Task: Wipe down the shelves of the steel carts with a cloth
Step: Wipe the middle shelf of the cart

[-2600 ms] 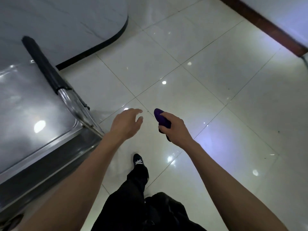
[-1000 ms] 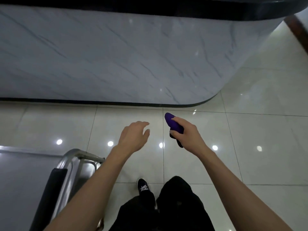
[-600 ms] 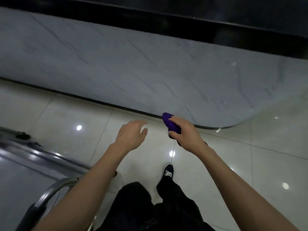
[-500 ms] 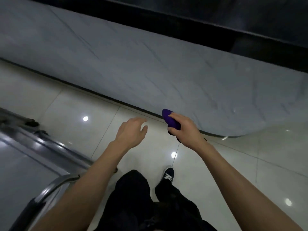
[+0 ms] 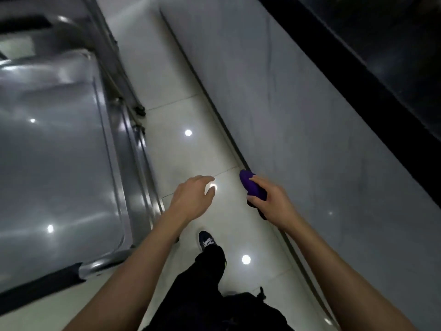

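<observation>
Walking the narrow floor aisle (image 5: 191, 91) between the steel cart (image 5: 55, 144) at nine o'clock and a marble-fronted wall (image 5: 298, 103) at two o'clock, the person carries the purple cloth (image 5: 253, 187) bunched in the right hand (image 5: 274, 201), its grip curled round the wad, likely to keep it ready for wiping. The left hand (image 5: 191, 199) hangs relaxed and empty beside the cart's top shelf, touching nothing. No wiping is under way.
</observation>
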Demonstrator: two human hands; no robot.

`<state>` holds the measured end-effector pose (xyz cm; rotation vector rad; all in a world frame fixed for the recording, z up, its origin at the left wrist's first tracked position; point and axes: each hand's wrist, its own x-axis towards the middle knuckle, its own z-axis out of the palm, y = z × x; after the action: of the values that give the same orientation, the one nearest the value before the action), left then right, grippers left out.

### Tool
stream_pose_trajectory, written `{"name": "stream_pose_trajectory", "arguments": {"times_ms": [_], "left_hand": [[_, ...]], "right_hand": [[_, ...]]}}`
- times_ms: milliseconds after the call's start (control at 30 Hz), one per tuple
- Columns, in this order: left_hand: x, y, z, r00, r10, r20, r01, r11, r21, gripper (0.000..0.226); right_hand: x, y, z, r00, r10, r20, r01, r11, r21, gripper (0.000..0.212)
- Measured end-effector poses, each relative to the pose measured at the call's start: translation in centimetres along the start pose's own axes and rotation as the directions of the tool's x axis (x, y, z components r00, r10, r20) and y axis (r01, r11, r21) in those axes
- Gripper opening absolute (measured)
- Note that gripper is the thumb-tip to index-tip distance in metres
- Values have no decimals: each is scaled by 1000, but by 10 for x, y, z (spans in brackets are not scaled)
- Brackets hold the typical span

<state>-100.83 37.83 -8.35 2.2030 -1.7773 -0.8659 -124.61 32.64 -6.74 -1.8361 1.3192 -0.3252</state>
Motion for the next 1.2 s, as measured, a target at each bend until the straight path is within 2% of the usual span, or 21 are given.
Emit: {"name": "stream_pose_trajectory", "arguments": {"times_ms": [167,433,700,800,967,1100,1200], "left_hand": [[42,-6,-33,997,-56,-54,54,997,-50,43],[104,-27,-72,961,-240,-140,232,970,-68,43],[171,-25,-105,862,-433,-264,404,901,-159,41],[178,-33,-106,797,-530,-290,470,845,-256,39],[173,-57,-100,641,-717,-275,594,690,-413,39],[180,-85,-95,540,-805,-245,623,578,-527,41],[189,-107,-98,507,-838,-201,627,518,-582,41]], "right_hand": [[80,-33,-9,977,-142,157,158,982,-99,46],[205,-64,-19,934,-245,259,264,964,-43,41],[341,-83,-25,850,-334,407,378,925,-31,54],[381,-99,-13,785,-357,507,444,894,-57,54],[427,-132,26,615,-412,673,611,788,-76,50],[460,-161,69,507,-407,759,680,731,-62,47],[480,-181,101,447,-378,811,707,704,-61,47]]}}
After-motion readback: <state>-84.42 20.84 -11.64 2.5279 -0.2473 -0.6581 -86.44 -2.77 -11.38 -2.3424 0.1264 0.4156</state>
